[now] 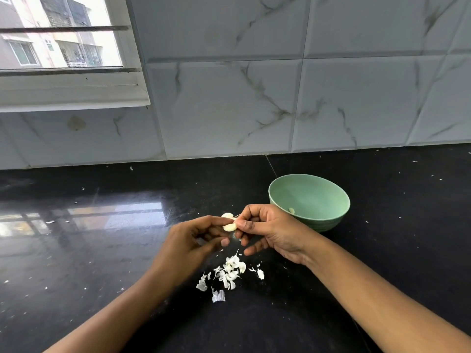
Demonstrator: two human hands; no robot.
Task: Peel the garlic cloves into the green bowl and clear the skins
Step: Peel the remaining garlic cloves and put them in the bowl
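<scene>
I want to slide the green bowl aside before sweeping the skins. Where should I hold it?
Likely a grip on the right rim of the green bowl, from above on the right: it stands upright and open, the rim is thin, and the right hand crowds its left side.

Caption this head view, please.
Left hand and right hand pinch a garlic clove near the green bowl, skins on the counter.

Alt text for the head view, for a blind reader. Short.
The left hand and right hand pinch a garlic clove between them above a black countertop. A pile of white skins lies on the counter beneath them; a green bowl holding one pale clove stands just behind the right hand.
</scene>
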